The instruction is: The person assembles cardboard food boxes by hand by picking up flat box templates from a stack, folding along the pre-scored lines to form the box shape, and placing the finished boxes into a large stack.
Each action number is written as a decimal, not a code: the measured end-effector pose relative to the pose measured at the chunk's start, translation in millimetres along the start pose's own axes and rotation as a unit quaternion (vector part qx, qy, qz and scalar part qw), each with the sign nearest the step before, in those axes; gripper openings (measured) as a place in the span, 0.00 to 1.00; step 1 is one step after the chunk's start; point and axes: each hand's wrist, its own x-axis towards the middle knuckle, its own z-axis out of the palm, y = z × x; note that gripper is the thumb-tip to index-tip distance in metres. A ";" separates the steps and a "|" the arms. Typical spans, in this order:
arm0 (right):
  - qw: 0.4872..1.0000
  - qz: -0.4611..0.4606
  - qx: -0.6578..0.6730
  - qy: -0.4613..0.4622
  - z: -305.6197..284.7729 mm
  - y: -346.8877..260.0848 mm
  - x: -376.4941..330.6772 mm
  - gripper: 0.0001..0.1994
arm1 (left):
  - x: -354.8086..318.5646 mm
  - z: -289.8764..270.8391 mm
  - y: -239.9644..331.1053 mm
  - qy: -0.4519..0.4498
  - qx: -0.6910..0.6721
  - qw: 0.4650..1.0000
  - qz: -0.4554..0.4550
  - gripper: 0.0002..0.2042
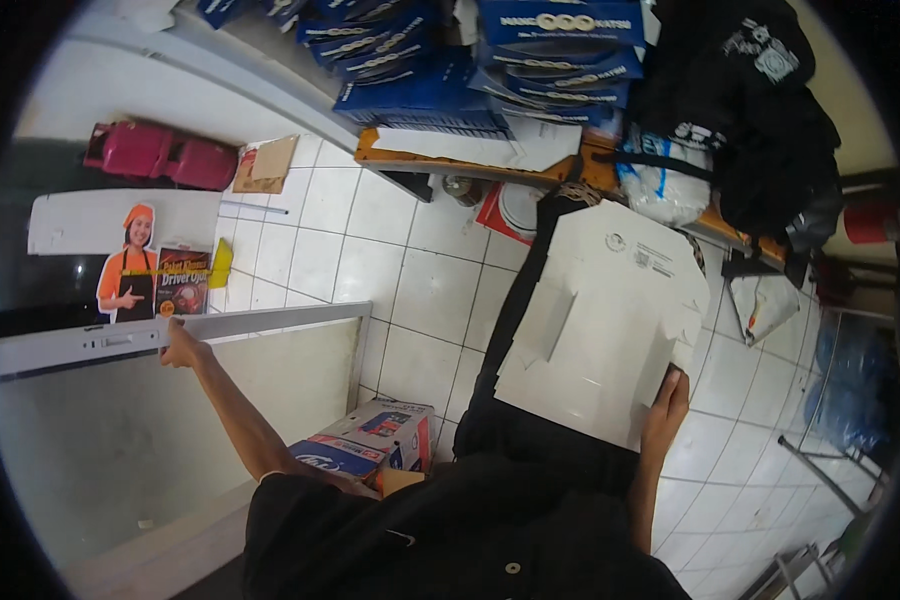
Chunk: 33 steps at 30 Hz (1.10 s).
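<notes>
The right hand (665, 412) holds a flat white die-cut cardboard sheet (600, 315) by its lower right corner, fingers closed around the edge with the thumb on the near face; the sheet stands tilted over the white tiled floor (410, 290) in front of the person's dark-clothed body. The left hand (180, 347) reaches out to the far edge of a grey metal-framed glass panel (170, 420), fingers curled onto the frame's top rail (how tightly, I cannot tell). A printed cardboard box in blue and white (370, 445) sits on the floor just beside the panel's near right corner. Stacked dark blue flat boxes (470, 70) rest on an orange wooden surface (440, 160) at the far side, a black cloth bundle (760, 110) at its right end.
</notes>
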 end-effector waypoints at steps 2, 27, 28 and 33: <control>1.000 -0.025 -0.018 0.003 2.9 -7.1 0.0 0.20 | -14.6 0.2 10.0 -0.020 0.008 1.000 -0.006 0.42; 1.000 0.024 0.000 -0.002 0.7 13.2 -6.7 0.21 | -54.9 143.8 63.7 -0.204 -0.226 0.938 0.168 0.36; 1.000 0.010 -0.021 0.020 1.1 12.1 -5.3 0.22 | -85.9 146.3 71.2 -0.227 -0.262 0.926 0.149 0.36; 1.000 0.012 0.009 0.016 4.1 3.1 -7.3 0.23 | -81.8 157.0 92.6 -0.251 -0.226 0.931 0.139 0.42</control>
